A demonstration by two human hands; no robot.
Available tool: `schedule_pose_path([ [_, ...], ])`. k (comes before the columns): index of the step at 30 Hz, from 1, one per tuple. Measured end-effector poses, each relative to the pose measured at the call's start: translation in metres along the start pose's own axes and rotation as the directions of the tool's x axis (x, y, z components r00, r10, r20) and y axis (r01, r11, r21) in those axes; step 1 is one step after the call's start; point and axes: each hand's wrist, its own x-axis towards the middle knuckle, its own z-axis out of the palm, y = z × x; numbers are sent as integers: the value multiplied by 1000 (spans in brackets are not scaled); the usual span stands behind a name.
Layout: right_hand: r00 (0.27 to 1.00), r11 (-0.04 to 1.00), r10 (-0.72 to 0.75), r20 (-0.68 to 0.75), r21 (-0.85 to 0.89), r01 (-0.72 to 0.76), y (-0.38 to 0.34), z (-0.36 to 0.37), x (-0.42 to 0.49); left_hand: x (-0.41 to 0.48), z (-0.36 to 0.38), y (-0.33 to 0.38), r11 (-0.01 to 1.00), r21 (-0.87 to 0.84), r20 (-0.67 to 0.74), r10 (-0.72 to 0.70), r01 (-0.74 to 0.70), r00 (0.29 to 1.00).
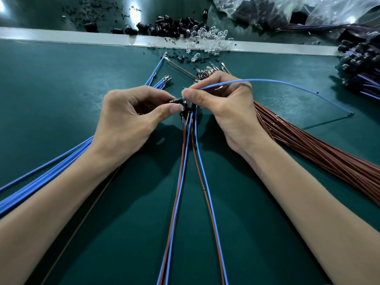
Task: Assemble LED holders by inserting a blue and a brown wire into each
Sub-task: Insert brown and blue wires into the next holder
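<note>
My left hand (125, 114) pinches a small black LED holder (178, 100) between thumb and fingers at the middle of the green mat. My right hand (224, 105) pinches a blue wire (287, 84) close to its tip, right at the holder; the wire arcs away to the right and ends on the mat. Just below my fingers sit two or three black holders (186, 111) with blue and brown wires (185, 171) in them, trailing toward me. Whether the blue wire's tip is inside the held holder is hidden by my fingertips.
A bundle of loose blue wires (41, 175) runs under my left forearm, a thick bundle of brown wires (320, 159) under my right. Black holders (174, 25) and clear LEDs (211, 38) lie scattered at the back, finished assemblies (362, 64) at the right edge, plastic bags (287, 9) behind.
</note>
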Motion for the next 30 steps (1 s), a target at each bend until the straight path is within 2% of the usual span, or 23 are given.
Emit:
schedule_pose_path([
  [4, 997, 987, 69, -35, 147, -63, -2, -3, 2, 1, 1, 0, 999, -17, 16, 29, -29, 999],
  [13, 993, 953, 114, -31, 285, -101, -5, -3, 2, 1, 2, 3, 998, -64, 1, -13, 13, 1000],
  [18, 992, 953, 111, -63, 288, -89, -5, -3, 2, 2, 0, 1, 998, -66, 10, -3, 4, 1000],
  [25, 995, 981, 99, -20, 167, -94, -3, 2, 1, 4, -1, -4, 999, -41, 27, 29, -28, 999],
  [30, 992, 972, 123, -15, 205, -118, -4, 0, 1, 5, -2, -5, 995, -97, -36, -33, 29, 999],
])
